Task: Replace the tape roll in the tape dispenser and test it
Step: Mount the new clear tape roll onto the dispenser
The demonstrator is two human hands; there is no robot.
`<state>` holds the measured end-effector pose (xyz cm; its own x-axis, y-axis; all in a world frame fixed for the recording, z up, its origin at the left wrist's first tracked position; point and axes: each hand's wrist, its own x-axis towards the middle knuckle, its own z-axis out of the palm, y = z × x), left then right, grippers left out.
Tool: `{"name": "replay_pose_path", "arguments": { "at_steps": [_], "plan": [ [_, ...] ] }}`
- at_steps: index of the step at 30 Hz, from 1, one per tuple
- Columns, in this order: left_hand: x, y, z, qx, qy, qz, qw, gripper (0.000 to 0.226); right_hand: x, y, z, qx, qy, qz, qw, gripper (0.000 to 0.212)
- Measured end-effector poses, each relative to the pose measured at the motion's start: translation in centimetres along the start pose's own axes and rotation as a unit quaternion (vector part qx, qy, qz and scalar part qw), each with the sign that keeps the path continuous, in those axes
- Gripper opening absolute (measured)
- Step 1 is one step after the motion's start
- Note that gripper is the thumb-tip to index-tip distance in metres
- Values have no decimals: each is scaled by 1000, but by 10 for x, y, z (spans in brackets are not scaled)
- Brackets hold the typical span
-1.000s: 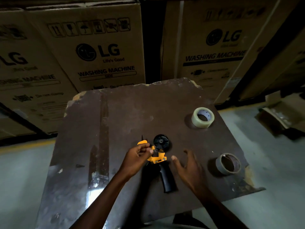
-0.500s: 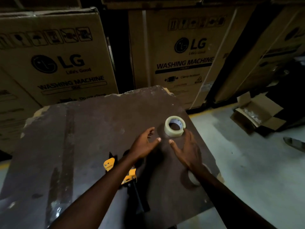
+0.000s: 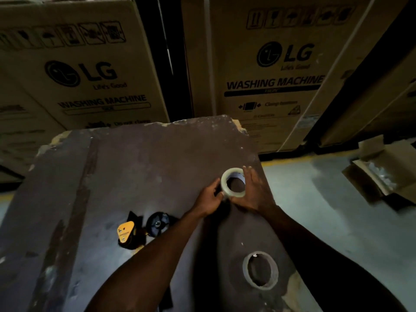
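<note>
both hands cup the fresh tape roll (image 3: 233,183) tilted off the table (image 3: 139,167), left hand (image 3: 208,198) pinching its rim, right hand (image 3: 254,192) wrapping its far side, likely to carry it; the open tape dispenser (image 3: 144,228) lies left, nearer the person.

tape roll (image 3: 233,183): glossy, translucent pale plastic film
empty core (image 3: 260,270): matt grey-brown cardboard
tape dispenser (image 3: 144,228): smooth yellow and black plastic
worktop (image 3: 139,163): dark board, scuffed; chipped pale edges
boxes (image 3: 270,70): matt printed cardboard
floor (image 3: 326,210): dull grey concrete
</note>
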<state>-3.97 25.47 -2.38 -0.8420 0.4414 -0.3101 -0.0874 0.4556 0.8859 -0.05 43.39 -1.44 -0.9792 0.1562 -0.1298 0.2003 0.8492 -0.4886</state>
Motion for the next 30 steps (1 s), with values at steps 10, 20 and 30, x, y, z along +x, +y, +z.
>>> {"name": "replay_pose_path", "arguments": {
  "at_steps": [10, 20, 30],
  "plan": [
    [-17, 2, -7, -29, 0, -14, 999, 55, -3, -16, -8, 205, -60, 53, 976, 116],
    [-126, 34, -63, 42, 71, 140, 987, 57, -91, -107, 8, 580, -86, 189, 788, 78],
    [-194, 37, -144, -112, 66, 73, 989, 48, -135, -193, 24, 610, -111, 38, 784, 89]
  ]
}}
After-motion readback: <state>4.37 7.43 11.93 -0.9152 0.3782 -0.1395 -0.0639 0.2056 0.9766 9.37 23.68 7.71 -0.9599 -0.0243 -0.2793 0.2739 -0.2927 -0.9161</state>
